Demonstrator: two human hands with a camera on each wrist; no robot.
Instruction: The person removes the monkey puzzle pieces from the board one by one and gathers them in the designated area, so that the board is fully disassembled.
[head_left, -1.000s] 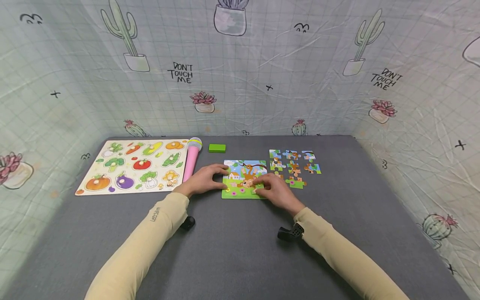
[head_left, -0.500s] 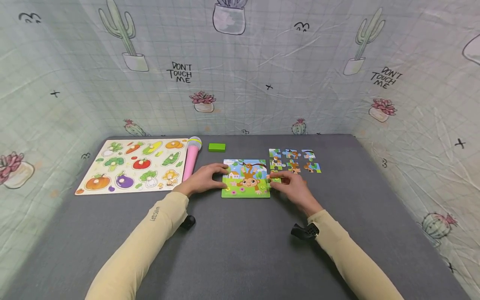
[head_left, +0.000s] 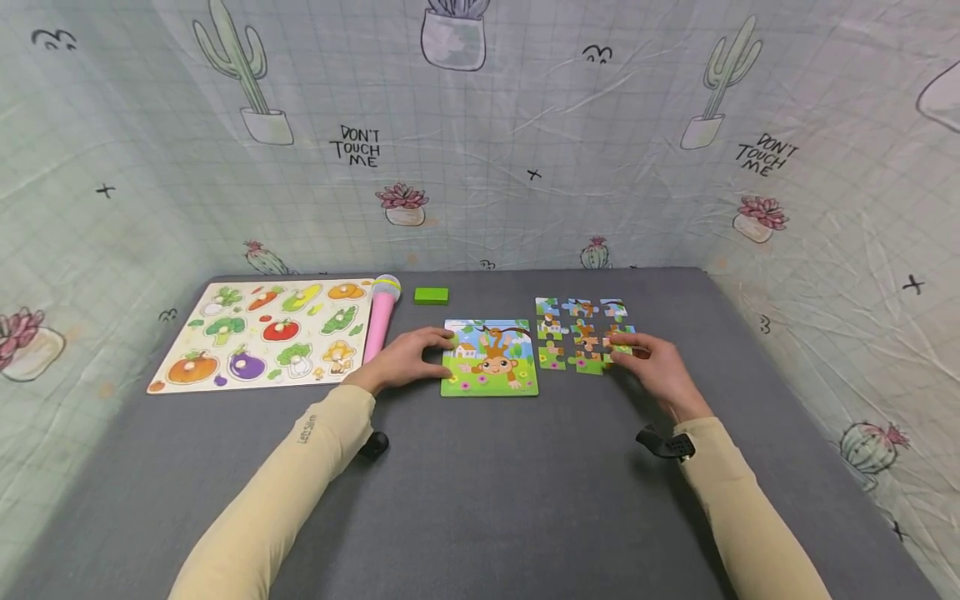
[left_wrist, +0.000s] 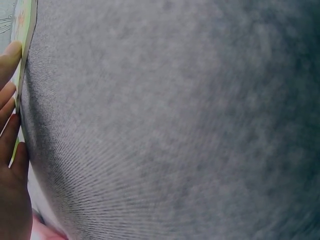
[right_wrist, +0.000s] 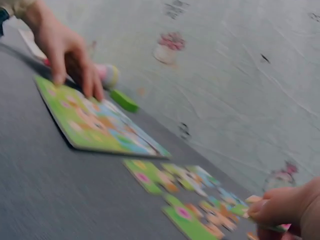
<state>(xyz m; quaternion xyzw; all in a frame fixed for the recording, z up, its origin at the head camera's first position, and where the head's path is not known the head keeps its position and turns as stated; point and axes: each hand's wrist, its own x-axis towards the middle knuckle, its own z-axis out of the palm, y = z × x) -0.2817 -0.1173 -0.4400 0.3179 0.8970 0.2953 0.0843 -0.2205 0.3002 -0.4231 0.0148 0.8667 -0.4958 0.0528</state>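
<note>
A square monkey picture board (head_left: 487, 379) lies flat in the middle of the table. My left hand (head_left: 409, 357) rests at its left edge, thumb and fingers spread and touching the board; the right wrist view shows the fingertips on its surface. Right of the board, several jigsaw pieces (head_left: 588, 363) lie in loose rows with small gaps. My right hand (head_left: 660, 372) is at the front right of these rows and pinches a jigsaw piece (head_left: 619, 350) between thumb and fingers. The right wrist view shows the thumb on that piece, which is partly hidden by the hand.
At the back left lies a vegetable peg puzzle board (head_left: 255, 379), with a pink toy microphone (head_left: 380, 321) along its right side. A green block (head_left: 431, 296) sits behind the monkey board. A patterned cloth (head_left: 480, 225) hangs round the table's back and sides.
My right hand has moved right with a jigsaw piece, from the monkey board's lower right corner to the front right of the loose pieces. The left hand has stayed at the board's left edge.
</note>
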